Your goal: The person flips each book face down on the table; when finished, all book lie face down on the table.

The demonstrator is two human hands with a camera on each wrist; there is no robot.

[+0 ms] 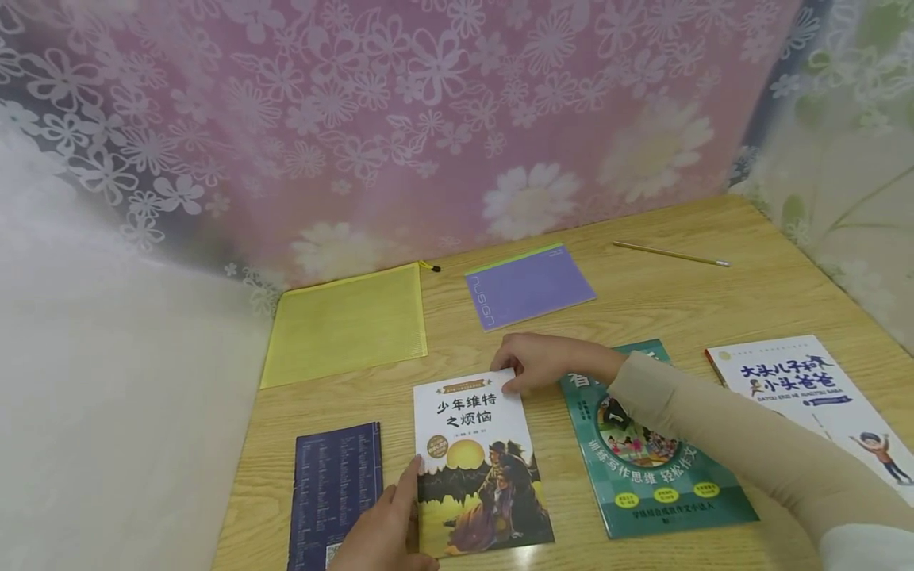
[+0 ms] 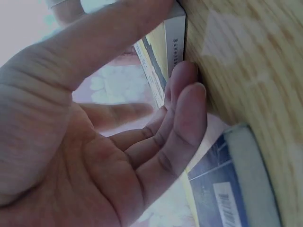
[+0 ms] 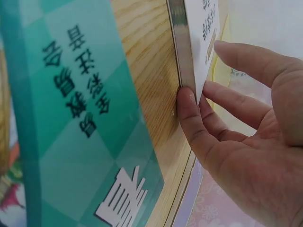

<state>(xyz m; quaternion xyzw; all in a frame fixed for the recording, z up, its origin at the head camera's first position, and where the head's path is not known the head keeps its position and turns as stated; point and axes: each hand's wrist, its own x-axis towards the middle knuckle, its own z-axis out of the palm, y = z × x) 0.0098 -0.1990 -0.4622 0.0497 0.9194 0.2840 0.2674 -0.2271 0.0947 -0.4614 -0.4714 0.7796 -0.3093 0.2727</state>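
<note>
A white-topped book (image 1: 485, 468) with two seated figures and a yellow sun on its cover lies flat on the table. My right hand (image 1: 531, 361) grips its far right corner, fingertips against the page edge and thumb at the cover in the right wrist view. Along the book's left side rests my left hand (image 1: 385, 519); in the left wrist view its loosely bent fingers and thumb touch the spine (image 2: 174, 40). A dark blue book (image 1: 336, 484) lies just left of that hand. Under my right forearm is a green book (image 1: 664, 484), partly hidden by the sleeve.
Another white book (image 1: 793, 381) lies at the right. Toward the back are a yellow zip pouch (image 1: 350, 325), a purple notebook (image 1: 531, 289) and a pencil (image 1: 671, 253). Flowered curtains (image 1: 428, 143) enclose the wooden table (image 1: 771, 270) behind and at the sides.
</note>
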